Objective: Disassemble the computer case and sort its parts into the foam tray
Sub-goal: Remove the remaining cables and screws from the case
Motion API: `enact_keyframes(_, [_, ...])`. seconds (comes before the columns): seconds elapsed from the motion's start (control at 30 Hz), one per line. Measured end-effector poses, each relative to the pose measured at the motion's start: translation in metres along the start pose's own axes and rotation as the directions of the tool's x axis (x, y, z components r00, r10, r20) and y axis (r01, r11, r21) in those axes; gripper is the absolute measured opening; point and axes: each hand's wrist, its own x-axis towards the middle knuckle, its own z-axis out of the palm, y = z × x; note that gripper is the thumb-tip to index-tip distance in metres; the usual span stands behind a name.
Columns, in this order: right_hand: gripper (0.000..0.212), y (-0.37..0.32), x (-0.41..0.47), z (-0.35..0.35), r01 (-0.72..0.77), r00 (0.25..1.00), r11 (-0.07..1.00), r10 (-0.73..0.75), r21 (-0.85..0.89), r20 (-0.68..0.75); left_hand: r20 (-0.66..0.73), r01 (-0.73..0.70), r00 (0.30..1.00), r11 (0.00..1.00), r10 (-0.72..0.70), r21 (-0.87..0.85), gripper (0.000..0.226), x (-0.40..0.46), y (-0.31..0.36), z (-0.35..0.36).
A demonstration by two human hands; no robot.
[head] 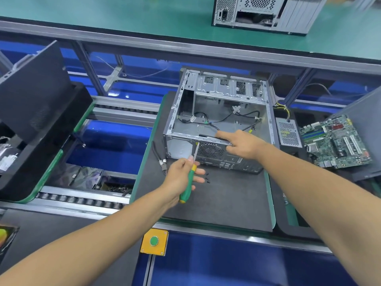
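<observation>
Left hand (pixel 181 172) grips screwdriver (pixel 188 182); case (pixel 218 112) holds cables (pixel 216 120).

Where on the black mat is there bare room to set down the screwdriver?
The widest bare patch of the black mat is its near half, between the loose screws and the near green edge. It is crowded near the case: the left hand with the screwdriver, the screws, and a cable by the left edge.

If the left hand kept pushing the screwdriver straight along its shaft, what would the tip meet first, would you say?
The left hand aims the screwdriver up at the computer case. Its tip already seems to be at the rear panel's top edge, beside the fan grille, probably on a screw; depth is unclear.
</observation>
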Motion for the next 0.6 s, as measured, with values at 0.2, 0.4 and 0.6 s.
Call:
enact_keyframes(0.2, [0.056,-0.001,0.0,0.0,-0.016,1.0,1.0,0.016,-0.002,0.008,-0.017,0.059,0.998,0.995,-0.061,-0.082,0.035,0.006,-0.001,0.012])
enact_keyframes(0.4, [0.055,-0.005,0.0,0.0,-0.044,0.998,0.999,0.045,-0.012,0.032,-0.09,0.002,0.996,0.985,-0.017,-0.17,0.041,0.017,-0.021,0.013])
enact_keyframes(0.6, [0.056,-0.003,0.002,0.002,-0.042,0.999,0.999,0.043,-0.012,0.032,-0.01,0.015,1.0,0.989,-0.017,-0.144,0.037,0.008,-0.012,0.01])
